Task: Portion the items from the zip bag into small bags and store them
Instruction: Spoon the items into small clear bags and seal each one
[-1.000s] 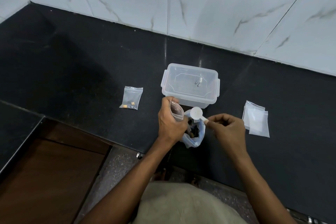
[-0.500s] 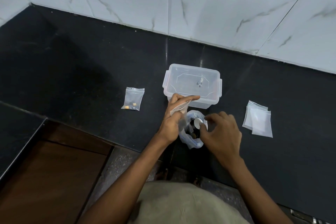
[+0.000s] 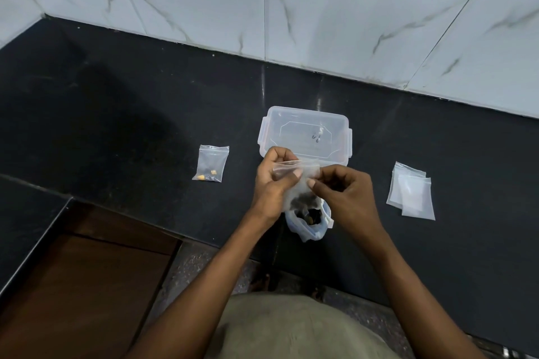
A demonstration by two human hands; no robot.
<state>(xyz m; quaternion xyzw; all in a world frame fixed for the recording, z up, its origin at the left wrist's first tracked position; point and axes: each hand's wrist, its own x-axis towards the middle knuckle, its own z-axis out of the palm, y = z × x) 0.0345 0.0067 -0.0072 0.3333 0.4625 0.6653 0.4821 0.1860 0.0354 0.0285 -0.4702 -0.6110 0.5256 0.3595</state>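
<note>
the scoop has gone from the right hand [image 3: 342,194]; both hands now pinch the top strip of the small bag [image 3: 294,172], left hand [image 3: 274,183] opposite, above the open zip bag [image 3: 309,223] on the table [image 3: 145,114] (likely sealing this portion).

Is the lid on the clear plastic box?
Yes, the lid sits on the box, with side clips down.

On the counter [image 3: 116,114], the box [image 3: 306,134] stands behind the zip bag [image 3: 309,227]; 1 filled small bag [image 3: 211,163] lies left, the empty bags [image 3: 411,192] right.
</note>
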